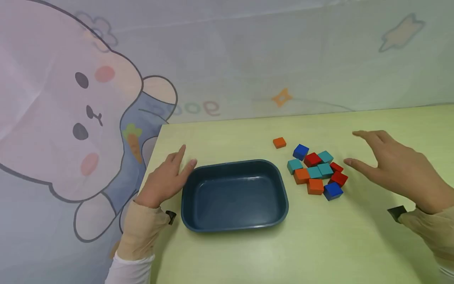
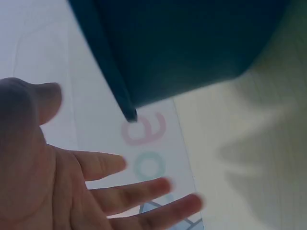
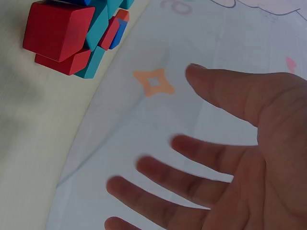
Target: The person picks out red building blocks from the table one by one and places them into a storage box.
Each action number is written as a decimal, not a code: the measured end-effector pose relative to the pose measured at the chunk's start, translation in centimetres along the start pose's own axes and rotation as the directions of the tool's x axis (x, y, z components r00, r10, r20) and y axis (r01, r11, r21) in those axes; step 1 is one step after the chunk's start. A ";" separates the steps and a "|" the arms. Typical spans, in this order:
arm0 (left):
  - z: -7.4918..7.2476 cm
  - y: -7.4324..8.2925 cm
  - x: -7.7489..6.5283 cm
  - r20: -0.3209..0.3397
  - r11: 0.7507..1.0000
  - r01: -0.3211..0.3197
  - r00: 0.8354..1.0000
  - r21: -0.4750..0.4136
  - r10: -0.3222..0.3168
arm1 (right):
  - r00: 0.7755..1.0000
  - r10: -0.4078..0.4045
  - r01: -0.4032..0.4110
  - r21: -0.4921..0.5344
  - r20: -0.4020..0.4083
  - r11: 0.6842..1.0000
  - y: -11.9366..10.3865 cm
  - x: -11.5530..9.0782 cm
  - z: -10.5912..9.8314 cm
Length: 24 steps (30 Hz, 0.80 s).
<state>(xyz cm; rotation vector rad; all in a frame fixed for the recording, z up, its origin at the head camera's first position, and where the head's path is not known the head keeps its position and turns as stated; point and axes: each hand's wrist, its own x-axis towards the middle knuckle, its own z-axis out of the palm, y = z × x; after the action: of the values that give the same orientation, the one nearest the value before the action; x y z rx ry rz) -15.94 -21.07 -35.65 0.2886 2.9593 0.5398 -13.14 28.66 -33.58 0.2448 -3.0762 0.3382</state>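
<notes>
A dark blue rectangular tray [image 1: 234,227] lies on the table, with nothing inside it. My left hand [image 1: 164,179] is beside the tray's left end, fingers spread and relaxed, holding nothing; the left wrist view shows its palm and a gap to the tray wall [image 2: 168,52]. Right of the tray sits a cluster of small blocks, among them an orange block [image 1: 315,187], a blue block [image 1: 333,191], a red block [image 1: 312,159] and a teal block [image 1: 294,166]. To the right of these blocks hovers my right hand [image 1: 404,169], its fingers extended and holding nothing.
One flat orange block [image 1: 279,142] lies apart, behind the cluster. A pale yellow-green table [image 1: 248,260] carries everything. Behind it and along its left side hangs a light cloth [image 1: 241,59] printed with a cartoon animal, a star and letters.
</notes>
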 end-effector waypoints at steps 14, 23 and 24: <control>0.6 0.5 -0.3 0.204 0.983 0.038 0.979 -0.182 0.000 | 0.944 -0.300 0.299 0.026 0.137 0.954 0.6 0.4 2.2; 1.8 0.6 0.4 0.169 0.957 0.040 0.986 -0.287 0.009 | 0.915 -0.368 0.364 0.058 0.165 0.930 0.8 0.8 3.5; 2.0 0.6 0.5 0.152 0.956 0.040 0.988 -0.290 0.005 | 0.914 -0.374 0.370 0.057 0.155 0.927 0.8 0.7 3.6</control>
<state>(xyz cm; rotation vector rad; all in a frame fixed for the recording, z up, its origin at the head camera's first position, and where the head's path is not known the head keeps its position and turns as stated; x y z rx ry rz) -16.05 -19.71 -37.35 0.2589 2.6853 0.8988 -14.07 28.57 -37.26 0.8875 -3.0835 0.3539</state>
